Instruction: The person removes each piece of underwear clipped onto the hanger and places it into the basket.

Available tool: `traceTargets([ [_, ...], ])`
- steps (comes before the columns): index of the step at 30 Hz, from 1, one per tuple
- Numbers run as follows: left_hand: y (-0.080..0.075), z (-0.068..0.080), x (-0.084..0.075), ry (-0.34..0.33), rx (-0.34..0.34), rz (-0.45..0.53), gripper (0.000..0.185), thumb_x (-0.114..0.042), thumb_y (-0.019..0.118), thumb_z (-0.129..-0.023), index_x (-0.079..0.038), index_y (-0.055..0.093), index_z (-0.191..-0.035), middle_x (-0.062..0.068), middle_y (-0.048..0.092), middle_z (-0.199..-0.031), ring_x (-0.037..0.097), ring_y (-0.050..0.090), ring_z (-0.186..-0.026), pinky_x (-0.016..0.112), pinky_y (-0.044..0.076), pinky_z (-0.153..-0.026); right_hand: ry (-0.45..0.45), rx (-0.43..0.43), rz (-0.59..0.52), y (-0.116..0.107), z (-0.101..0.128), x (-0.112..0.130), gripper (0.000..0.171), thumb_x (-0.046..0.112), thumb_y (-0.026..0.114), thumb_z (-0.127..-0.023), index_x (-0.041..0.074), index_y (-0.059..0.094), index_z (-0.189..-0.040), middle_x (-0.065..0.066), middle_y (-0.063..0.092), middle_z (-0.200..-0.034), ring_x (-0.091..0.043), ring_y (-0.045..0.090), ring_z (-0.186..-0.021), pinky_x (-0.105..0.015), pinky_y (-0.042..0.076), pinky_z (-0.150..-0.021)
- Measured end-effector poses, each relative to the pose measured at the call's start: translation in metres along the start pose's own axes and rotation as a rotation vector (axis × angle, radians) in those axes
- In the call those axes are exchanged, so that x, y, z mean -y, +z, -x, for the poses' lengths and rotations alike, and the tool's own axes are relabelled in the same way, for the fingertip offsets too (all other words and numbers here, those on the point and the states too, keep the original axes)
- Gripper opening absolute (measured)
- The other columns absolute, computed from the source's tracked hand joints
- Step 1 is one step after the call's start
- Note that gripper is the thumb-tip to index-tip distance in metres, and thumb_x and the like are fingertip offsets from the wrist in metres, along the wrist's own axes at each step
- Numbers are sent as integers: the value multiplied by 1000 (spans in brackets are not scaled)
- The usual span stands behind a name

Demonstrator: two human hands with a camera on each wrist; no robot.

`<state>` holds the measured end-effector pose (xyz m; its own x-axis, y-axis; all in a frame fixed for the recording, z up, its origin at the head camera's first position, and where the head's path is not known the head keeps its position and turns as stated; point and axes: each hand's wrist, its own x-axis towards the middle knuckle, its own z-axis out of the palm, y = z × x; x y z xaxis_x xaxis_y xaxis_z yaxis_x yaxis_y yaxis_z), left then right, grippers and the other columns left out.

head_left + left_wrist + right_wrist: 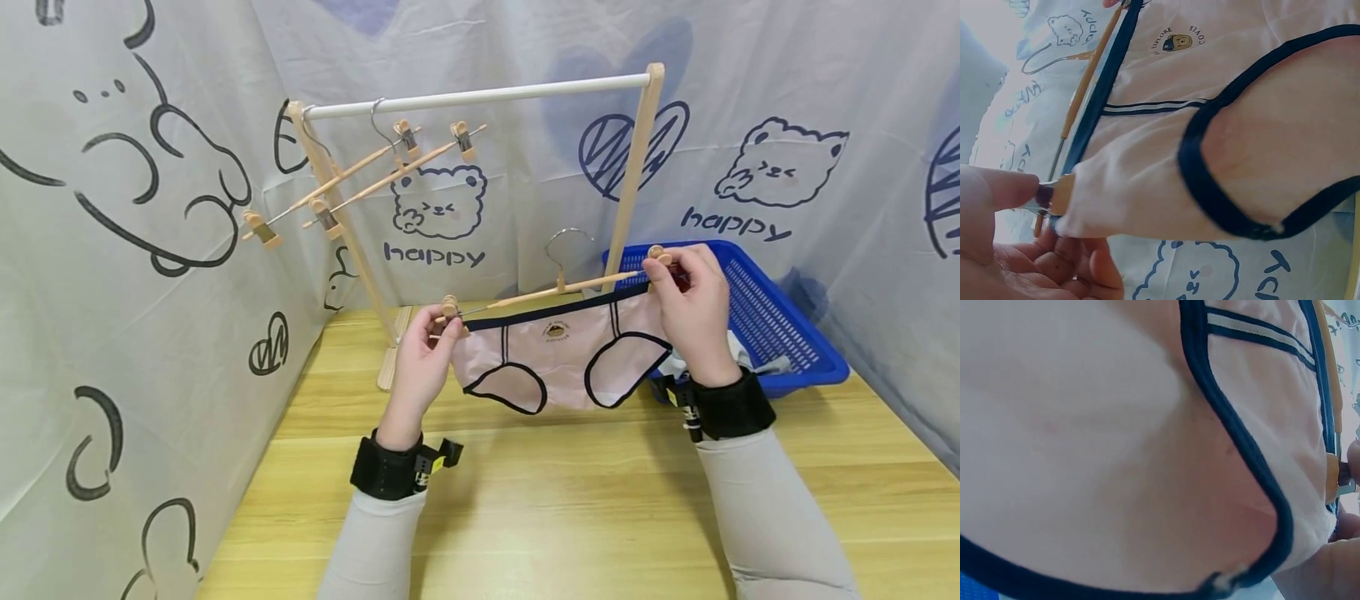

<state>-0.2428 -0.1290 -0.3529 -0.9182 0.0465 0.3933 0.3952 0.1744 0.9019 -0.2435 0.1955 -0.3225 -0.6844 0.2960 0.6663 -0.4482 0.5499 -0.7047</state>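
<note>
A pair of pale pink underpants (pixel 562 367) with dark navy trim and a small bear print is spread along a wooden clip hanger (pixel 525 297), its metal hook upward. At one end of the waistband, my left hand (pixel 423 358) pinches the hanger's clip (pixel 1062 195) between thumb and fingers. My right hand (pixel 697 312) grips the clip at the other end, with part of that clip (pixel 1332 478) showing at the edge of the right wrist view. Hanger and underpants are held up above the table, tilted higher at the right hand.
Behind stands a wooden rack with a white rail (pixel 480 96), two clip hangers (pixel 390 177) hanging at its left. A blue basket (pixel 810 367) with light cloth inside sits at the right on the wood-grain table (pixel 540 517). Printed curtains (pixel 525 192) enclose the back and sides.
</note>
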Motion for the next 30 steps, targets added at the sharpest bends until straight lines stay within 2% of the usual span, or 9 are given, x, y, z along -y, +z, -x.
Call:
traceTargets([
  [4,1,1,-5,-7,-7,-97,31,-11,59,-104,3,55,-132,22,64,-120,27,61,-104,31,48,-88,-9,-7,3,-2,0,-1,29,20,68,-101,-8,68,-108,19,45,-95,-2,47,-87,-13,40,-71],
  [7,3,4,-11,15,-43,-187,38,-15,60,-104,-1,51,-137,18,61,-127,32,58,-113,43,50,-92,-19,-4,1,-4,-1,-2,30,21,67,-101,-8,68,-107,21,44,-95,-1,47,-87,-14,39,-70],
  [10,4,8,-18,83,-103,-318,42,-17,62,-102,-2,50,-139,16,58,-132,32,53,-121,48,47,-100,-40,-2,1,-5,0,-2,29,20,67,-101,-8,68,-108,23,43,-94,0,47,-87,-15,38,-69],
  [13,6,12,-25,171,-159,-442,44,-17,65,-99,-1,51,-138,16,56,-136,34,47,-128,48,40,-107,-60,-3,-1,-5,0,-3,27,18,68,-101,-8,69,-109,23,43,-93,1,46,-86,-15,37,-69],
  [15,7,14,-29,232,-183,-491,45,-17,67,-99,1,53,-137,18,55,-136,35,44,-131,50,35,-112,-71,-2,2,-4,1,-3,26,16,68,-101,-8,69,-110,22,43,-94,1,46,-86,-15,36,-69],
  [18,10,15,-33,324,-191,-528,44,-16,69,-97,3,56,-134,20,55,-136,38,42,-133,51,33,-113,-84,0,1,-4,3,-3,23,12,68,-100,-9,69,-111,21,42,-96,0,46,-86,-15,36,-68],
  [24,21,13,-36,470,-100,-555,44,-18,73,-95,2,58,-132,18,57,-134,35,46,-131,48,37,-113,-113,-8,2,-1,7,0,21,8,69,-98,-8,70,-112,20,41,-96,-1,44,-84,-15,35,-67],
  [28,31,11,-34,506,-19,-537,49,-20,73,-96,2,56,-136,17,58,-135,33,49,-132,46,38,-115,-127,-6,8,1,10,1,24,11,69,-98,-6,70,-115,16,41,-97,-1,44,-83,-14,34,-67],
  [30,36,11,-33,508,12,-528,51,-21,72,-97,1,55,-139,16,58,-138,32,49,-134,45,37,-117,-140,-10,10,2,12,1,27,16,69,-99,-6,70,-115,8,45,-96,-1,43,-83,-14,34,-67],
])
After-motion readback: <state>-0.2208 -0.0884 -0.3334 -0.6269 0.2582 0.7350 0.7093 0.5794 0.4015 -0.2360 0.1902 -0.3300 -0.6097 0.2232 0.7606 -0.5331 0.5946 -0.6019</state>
